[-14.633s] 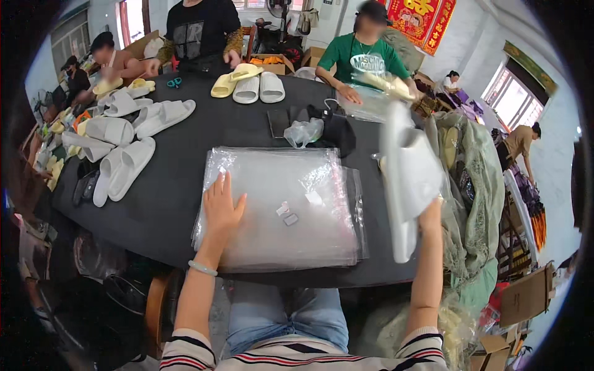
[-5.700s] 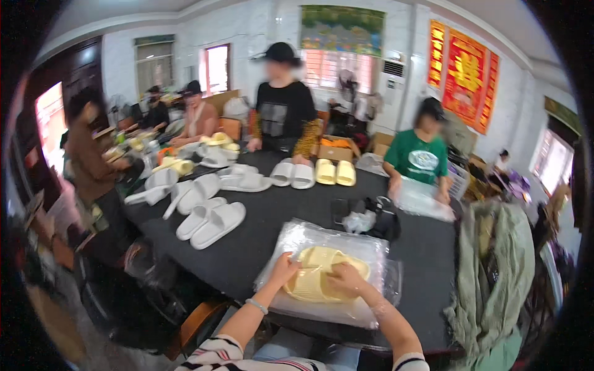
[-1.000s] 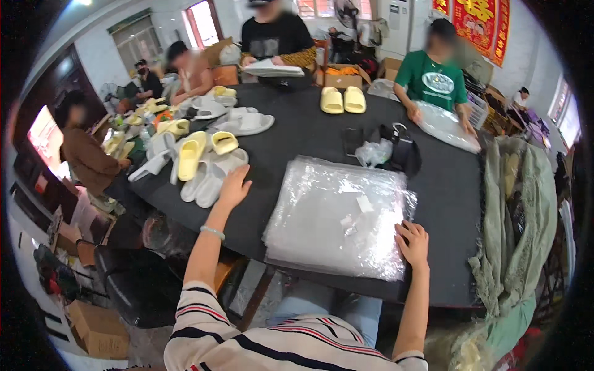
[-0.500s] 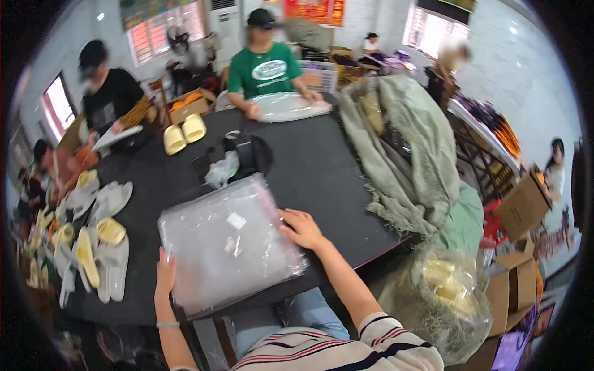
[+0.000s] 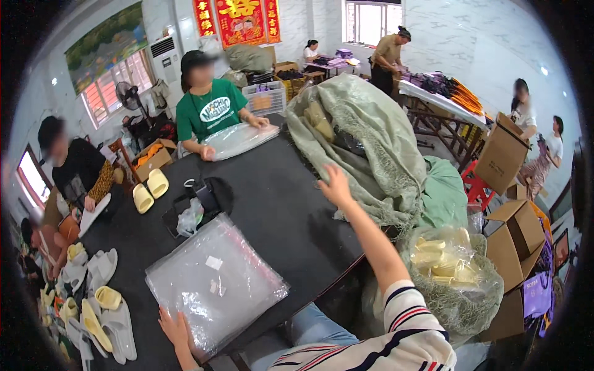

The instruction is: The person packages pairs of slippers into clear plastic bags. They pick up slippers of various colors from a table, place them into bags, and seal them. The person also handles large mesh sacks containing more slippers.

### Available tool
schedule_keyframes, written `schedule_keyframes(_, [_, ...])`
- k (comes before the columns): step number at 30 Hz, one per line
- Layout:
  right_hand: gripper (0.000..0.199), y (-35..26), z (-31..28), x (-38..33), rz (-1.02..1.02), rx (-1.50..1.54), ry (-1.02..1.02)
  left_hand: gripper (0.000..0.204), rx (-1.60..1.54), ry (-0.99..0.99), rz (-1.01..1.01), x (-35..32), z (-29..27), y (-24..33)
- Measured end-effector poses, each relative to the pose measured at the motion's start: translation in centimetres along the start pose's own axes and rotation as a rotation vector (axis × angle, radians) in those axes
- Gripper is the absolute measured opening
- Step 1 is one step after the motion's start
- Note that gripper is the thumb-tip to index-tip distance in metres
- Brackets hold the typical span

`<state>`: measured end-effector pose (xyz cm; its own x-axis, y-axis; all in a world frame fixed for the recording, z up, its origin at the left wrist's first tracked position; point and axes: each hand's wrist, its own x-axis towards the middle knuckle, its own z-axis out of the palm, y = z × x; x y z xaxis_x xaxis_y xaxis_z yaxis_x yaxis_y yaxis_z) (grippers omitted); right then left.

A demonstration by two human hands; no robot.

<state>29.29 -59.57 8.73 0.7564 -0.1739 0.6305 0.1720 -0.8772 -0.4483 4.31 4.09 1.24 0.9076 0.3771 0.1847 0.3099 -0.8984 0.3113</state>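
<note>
A flat stack of clear plastic bags (image 5: 213, 281) lies on the black table in front of me, with two small white labels on it and a pinkish strip along one edge. At the stack's near left edge rests my left hand (image 5: 176, 329), fingers stretched out and holding nothing I can see. My right hand (image 5: 337, 187) reaches out over the far right of the table, fingers apart, nothing in it. Just beyond it stands a big grey-green woven sack (image 5: 383, 148). Whether my fingertips touch the sack cannot be told.
Pale yellow slippers (image 5: 150, 190) and a black item with a small clear bag (image 5: 190, 216) lie farther back. Grey and yellow slippers (image 5: 117, 324) crowd the left. Across the table, a person in green (image 5: 213, 114) holds plastic bags. Cardboard boxes (image 5: 513, 241) and a bag of slippers (image 5: 448, 260) stand right.
My right hand has left the stack's right edge and swung toward the sack. My left hand stays by the stack. The view has turned to the right.
</note>
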Motion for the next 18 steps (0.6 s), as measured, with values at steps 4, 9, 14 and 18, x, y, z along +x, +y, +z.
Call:
schedule_keyframes(4, [0.061, 11.2, -6.0, 1.2, 0.281, -0.799, -0.115, 0.071, -0.023, 0.022, 0.043, 0.5, 2.3, -1.1])
schedule_keyframes(9, [0.063, 17.4, -10.5, 0.4, 0.596, -0.885, -0.060, 0.070, 0.038, 0.046, -0.011, -0.2, 0.9, -2.9])
schedule_keyframes(14, [0.033, 30.2, -22.0, 3.8, 0.738, 0.261, 0.469, 0.069, -0.063, -0.026, 0.087, 1.6, 4.7, -0.9])
schedule_keyframes(18, [0.035, 24.9, -19.4, 12.0, 0.927, 1.384, 0.592, 0.069, 0.054, 0.040, 0.047, 0.5, 2.4, -4.4])
